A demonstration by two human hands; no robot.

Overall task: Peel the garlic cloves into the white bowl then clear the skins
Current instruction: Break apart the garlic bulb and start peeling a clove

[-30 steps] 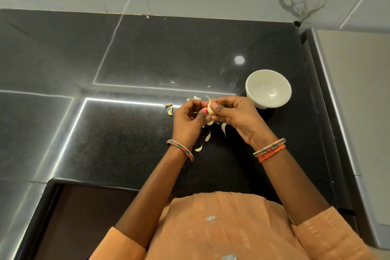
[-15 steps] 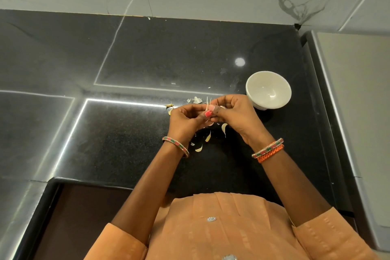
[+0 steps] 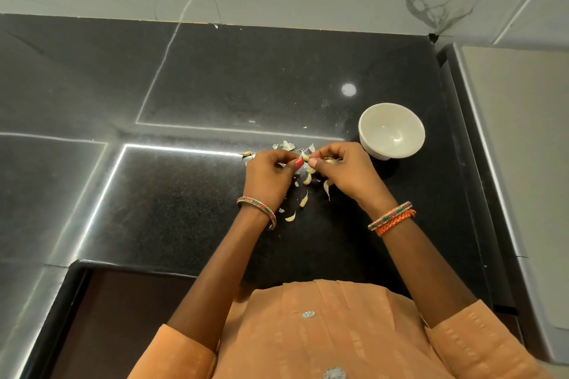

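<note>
My left hand and my right hand meet over the black counter, both pinching one small pale garlic clove between thumbs and fingertips. A strip of skin curls off the clove. Loose garlic skins lie scattered on the counter under and behind the hands, with more skins just beyond the fingers. The white bowl stands upright just right of my right hand; its inside looks empty. Whether more cloves lie under the hands is hidden.
The black granite counter runs back to a marble wall. A pale raised surface borders the counter on the right. A dark recess opens at the counter's near left edge.
Both hands stayed together on the clove, shifting slightly away from me. The fingers have worked the skin looser.
</note>
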